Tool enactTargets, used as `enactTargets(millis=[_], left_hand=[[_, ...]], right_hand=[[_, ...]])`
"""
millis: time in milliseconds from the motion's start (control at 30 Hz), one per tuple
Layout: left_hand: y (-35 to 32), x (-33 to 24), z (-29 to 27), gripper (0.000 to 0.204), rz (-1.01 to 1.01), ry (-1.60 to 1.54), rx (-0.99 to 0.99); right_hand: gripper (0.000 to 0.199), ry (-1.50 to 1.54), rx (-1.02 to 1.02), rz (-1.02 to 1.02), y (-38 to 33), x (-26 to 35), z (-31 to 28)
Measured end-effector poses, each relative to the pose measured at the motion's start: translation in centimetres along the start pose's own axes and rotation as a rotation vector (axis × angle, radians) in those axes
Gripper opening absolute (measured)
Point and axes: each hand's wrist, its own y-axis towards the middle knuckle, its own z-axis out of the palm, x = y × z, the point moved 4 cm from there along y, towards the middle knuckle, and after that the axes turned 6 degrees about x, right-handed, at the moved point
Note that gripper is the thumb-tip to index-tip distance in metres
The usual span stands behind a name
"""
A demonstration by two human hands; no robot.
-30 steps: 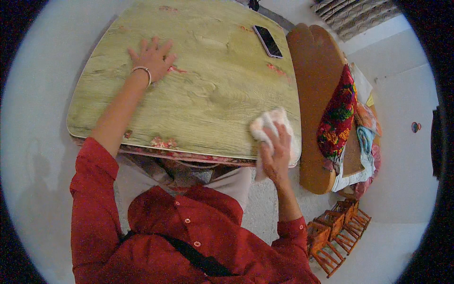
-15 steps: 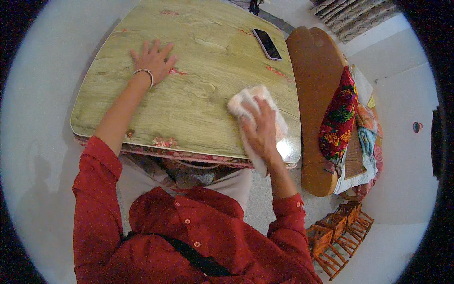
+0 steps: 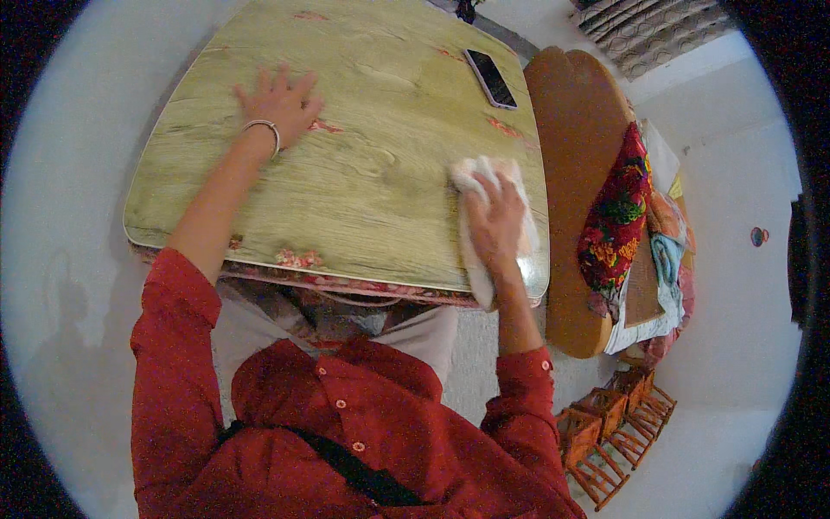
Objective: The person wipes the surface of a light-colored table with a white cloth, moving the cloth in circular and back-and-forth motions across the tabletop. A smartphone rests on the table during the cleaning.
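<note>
A greenish wood-patterned table (image 3: 363, 208) with red flower prints lies in front of me. My left hand (image 3: 278, 105) rests flat on its left part, fingers spread, with a bangle at the wrist. Near the right edge, my right hand (image 3: 496, 221) presses on a white and pale orange cloth (image 3: 471, 177). Part of that cloth is hidden beneath the palm, and one end hangs toward the table's front edge. The fingers of this hand are bent over the cloth and slightly blurred.
A phone (image 3: 490, 78) with a dark screen lies at the table's far right. Beyond the right edge stands a brown sofa (image 3: 575, 199) with a red floral cushion (image 3: 618, 212) and folded cloths. Wooden stools (image 3: 601, 415) stand at the lower right. A patterned curtain (image 3: 648, 35) hangs at the back.
My right hand and the cloth have slid to the right across the tabletop. My left hand stays in nearly the same place.
</note>
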Motion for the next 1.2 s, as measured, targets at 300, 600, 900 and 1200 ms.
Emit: enactTargets(millis=[300, 600, 900, 1200], left_hand=[[0.3, 0.8, 1.4, 0.055, 0.051, -0.036, -0.030], [-0.1, 0.0, 0.2, 0.054, 0.021, -0.001, -0.034], [0.3, 0.8, 0.9, 0.056, 0.037, -0.031, -0.014], [-0.2, -0.1, 0.4, 0.056, 0.032, -0.015, -0.019]], right_hand=[[0.042, 0.151, 0.299, -0.368, -5.1, 11.7, 0.2], [0.038, 0.059, 0.082, -0.050, -0.8, 0.5, -1.2], [0.041, 0.135, 0.197, -0.415, 0.1, 11.3, 2.4], [0.040, 0.083, 0.166, -0.154, -2.2, 1.6, -2.1]])
